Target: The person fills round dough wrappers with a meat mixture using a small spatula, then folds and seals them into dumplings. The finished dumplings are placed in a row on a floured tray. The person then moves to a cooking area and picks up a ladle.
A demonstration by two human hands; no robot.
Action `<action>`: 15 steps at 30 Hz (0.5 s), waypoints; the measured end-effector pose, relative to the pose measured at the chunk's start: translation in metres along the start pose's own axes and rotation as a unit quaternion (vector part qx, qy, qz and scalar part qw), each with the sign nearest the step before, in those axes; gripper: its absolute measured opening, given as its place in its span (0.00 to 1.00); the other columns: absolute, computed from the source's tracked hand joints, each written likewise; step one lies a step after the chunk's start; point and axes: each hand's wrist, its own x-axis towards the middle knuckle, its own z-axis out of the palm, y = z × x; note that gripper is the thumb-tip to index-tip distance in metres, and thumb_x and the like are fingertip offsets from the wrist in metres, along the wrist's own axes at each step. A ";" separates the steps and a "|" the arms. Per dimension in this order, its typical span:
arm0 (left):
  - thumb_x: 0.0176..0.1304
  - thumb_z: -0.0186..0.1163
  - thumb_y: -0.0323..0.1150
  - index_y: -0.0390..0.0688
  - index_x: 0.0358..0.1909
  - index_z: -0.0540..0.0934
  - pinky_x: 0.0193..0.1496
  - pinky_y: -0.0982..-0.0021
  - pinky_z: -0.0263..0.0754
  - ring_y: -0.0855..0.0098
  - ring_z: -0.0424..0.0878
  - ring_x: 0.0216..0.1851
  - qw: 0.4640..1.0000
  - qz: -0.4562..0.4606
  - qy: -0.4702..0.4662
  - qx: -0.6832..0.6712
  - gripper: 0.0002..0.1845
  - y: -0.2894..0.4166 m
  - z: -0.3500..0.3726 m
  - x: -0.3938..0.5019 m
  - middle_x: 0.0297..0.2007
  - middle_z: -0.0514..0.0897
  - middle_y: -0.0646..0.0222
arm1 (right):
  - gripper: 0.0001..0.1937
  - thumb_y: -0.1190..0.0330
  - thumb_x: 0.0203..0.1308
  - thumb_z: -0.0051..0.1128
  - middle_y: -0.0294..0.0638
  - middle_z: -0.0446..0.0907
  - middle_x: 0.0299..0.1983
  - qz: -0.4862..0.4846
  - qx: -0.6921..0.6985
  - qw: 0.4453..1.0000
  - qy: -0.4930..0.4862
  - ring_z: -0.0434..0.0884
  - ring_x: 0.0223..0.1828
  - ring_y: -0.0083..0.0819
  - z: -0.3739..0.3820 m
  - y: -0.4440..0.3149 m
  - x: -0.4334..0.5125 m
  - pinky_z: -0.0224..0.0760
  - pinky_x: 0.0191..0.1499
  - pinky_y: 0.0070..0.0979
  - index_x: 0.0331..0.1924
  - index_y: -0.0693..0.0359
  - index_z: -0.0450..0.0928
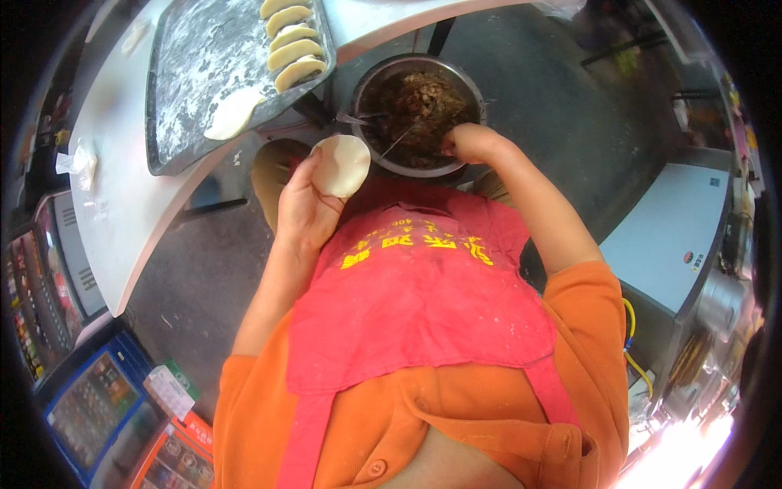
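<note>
My left hand [308, 205] holds a round, pale dough wrapper [345, 165], with the thumb on its near rim. Over the right rim of a metal bowl [360, 79], my right hand [476, 143] reaches in with curled fingers; what they grip, if anything, is hidden. Brown, chunky filling [427, 98] is heaped inside the bowl. A thin stick-like utensil [400, 139] lies across it. Several folded dumplings [295, 55] form a row along the right side of a dark, floured tray [183, 67]. Another pale piece of dough [234, 115] rests at the tray's near edge.
The tray stands on a curved white table [131, 244] at left. A small plastic bag [79, 164] lies on that table. A grey cabinet with a white top [663, 232] is at right. Cartons [171, 391] and a blue-framed case [91, 409] sit lower left.
</note>
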 end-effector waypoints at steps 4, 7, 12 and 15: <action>0.74 0.52 0.35 0.33 0.60 0.73 0.65 0.51 0.74 0.54 0.78 0.61 1.000 -0.014 -0.023 -0.011 0.19 -0.002 -0.001 0.001 0.59 0.79 0.54 | 0.13 0.62 0.64 0.59 0.46 0.86 0.33 0.020 0.202 0.979 -0.017 0.84 0.32 0.36 0.002 0.017 -0.009 0.75 0.37 0.34 0.46 0.60 0.85; 0.74 0.51 0.35 0.33 0.60 0.73 0.66 0.50 0.73 0.53 0.77 0.61 1.000 -0.007 -0.004 -0.001 0.19 -0.002 0.001 0.003 0.59 0.79 0.54 | 0.13 0.64 0.66 0.58 0.43 0.84 0.30 0.087 0.357 0.930 -0.030 0.81 0.27 0.28 0.002 0.024 -0.021 0.74 0.35 0.30 0.46 0.65 0.84; 0.74 0.50 0.35 0.33 0.60 0.73 0.67 0.50 0.72 0.53 0.77 0.62 1.000 -0.014 -0.003 0.005 0.19 -0.003 0.005 0.004 0.59 0.79 0.53 | 0.13 0.67 0.68 0.56 0.39 0.82 0.27 0.066 0.367 0.924 0.084 0.79 0.25 0.25 0.009 0.027 -0.037 0.73 0.35 0.27 0.46 0.69 0.83; 0.74 0.51 0.35 0.33 0.60 0.72 0.67 0.50 0.72 0.53 0.77 0.62 1.000 -0.025 0.000 0.002 0.19 -0.007 0.006 0.009 0.59 0.79 0.53 | 0.12 0.67 0.68 0.56 0.39 0.82 0.27 0.090 0.389 0.907 0.132 0.79 0.26 0.25 0.010 0.023 -0.046 0.73 0.35 0.27 0.46 0.69 0.83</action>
